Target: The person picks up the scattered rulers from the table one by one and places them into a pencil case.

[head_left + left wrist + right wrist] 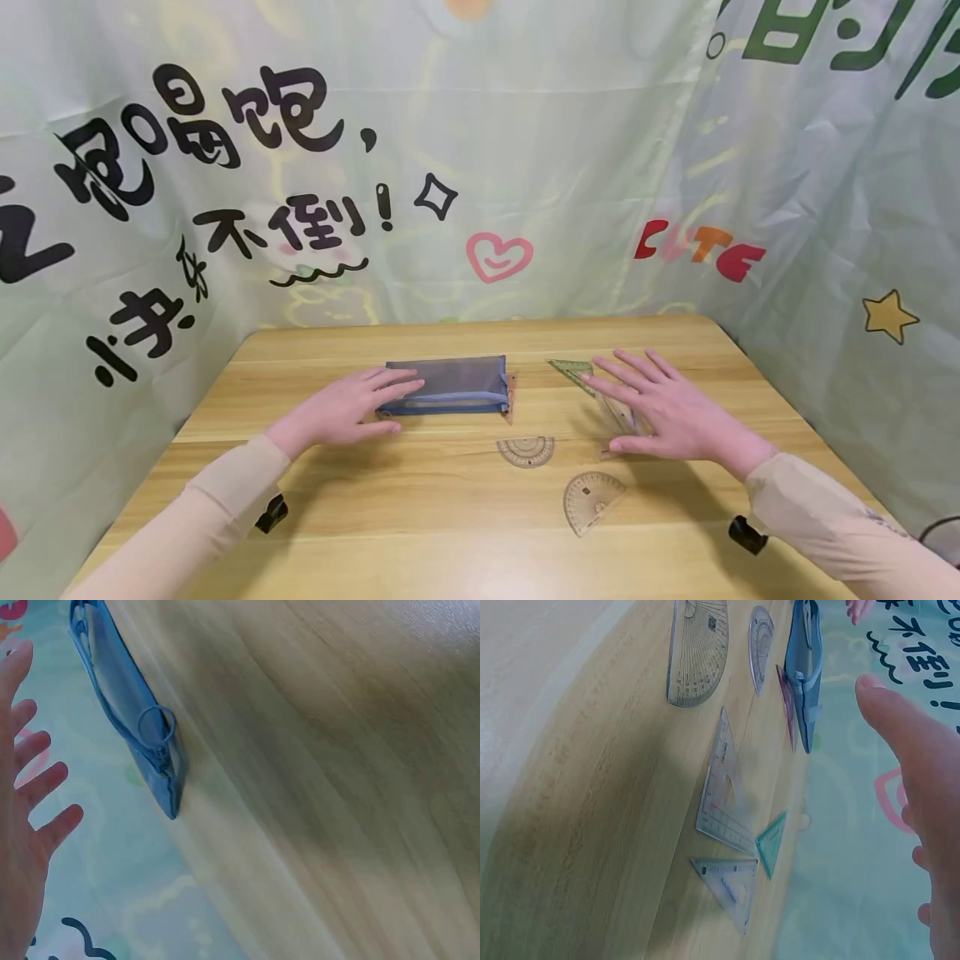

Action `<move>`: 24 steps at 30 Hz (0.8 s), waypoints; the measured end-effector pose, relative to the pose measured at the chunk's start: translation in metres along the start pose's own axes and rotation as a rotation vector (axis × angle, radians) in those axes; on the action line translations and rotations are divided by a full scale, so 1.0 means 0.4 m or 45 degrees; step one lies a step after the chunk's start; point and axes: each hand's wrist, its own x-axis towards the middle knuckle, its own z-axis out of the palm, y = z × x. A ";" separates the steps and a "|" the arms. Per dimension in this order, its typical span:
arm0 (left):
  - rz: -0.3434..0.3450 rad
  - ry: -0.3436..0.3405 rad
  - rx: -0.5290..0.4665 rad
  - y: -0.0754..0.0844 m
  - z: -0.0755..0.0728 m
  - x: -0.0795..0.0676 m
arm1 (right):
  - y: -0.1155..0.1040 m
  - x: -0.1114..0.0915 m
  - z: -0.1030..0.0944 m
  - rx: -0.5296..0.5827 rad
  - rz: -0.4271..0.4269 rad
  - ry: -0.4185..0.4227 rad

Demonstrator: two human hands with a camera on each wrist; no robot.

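Observation:
A blue mesh zip pencil pouch (457,379) lies flat toward the back of the table. My left hand (345,410) is held over its left end, fingers spread and nothing in them; the left wrist view shows the pouch's zipper ring (156,726). Fingers also spread, my empty right hand (671,408) hovers above the set squares at the right. Under it lie a green set square (772,844), a long clear set square (721,799) and a shorter clear one (733,889), partly hidden in the head view. A pinkish set square (512,400) touches the pouch's right end.
Two clear protractors lie between the hands: a smaller protractor (526,452) nearer the pouch and a larger protractor (592,502) closer to the front. Printed cloth (570,167) hangs around the back and sides of the wooden table (450,517).

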 end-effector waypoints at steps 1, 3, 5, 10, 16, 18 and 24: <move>-0.010 0.001 0.000 -0.002 0.001 0.000 | 0.001 0.000 -0.001 -0.001 0.004 -0.003; -0.036 0.004 -0.028 -0.007 0.003 0.001 | 0.003 -0.002 -0.003 0.005 0.013 -0.005; -0.056 0.014 -0.054 -0.013 0.008 0.002 | 0.006 -0.003 -0.003 0.007 0.020 -0.003; -0.104 0.043 -0.146 -0.030 0.023 0.011 | 0.013 -0.008 0.000 0.011 0.026 0.001; -0.159 0.100 -0.193 -0.042 0.041 0.026 | 0.018 -0.014 0.009 0.025 0.044 -0.016; -0.158 0.143 -0.191 -0.043 0.049 0.030 | 0.019 -0.015 0.010 0.033 0.050 -0.015; -0.090 0.252 -0.155 -0.039 0.077 0.036 | 0.017 -0.020 0.017 0.047 0.045 -0.023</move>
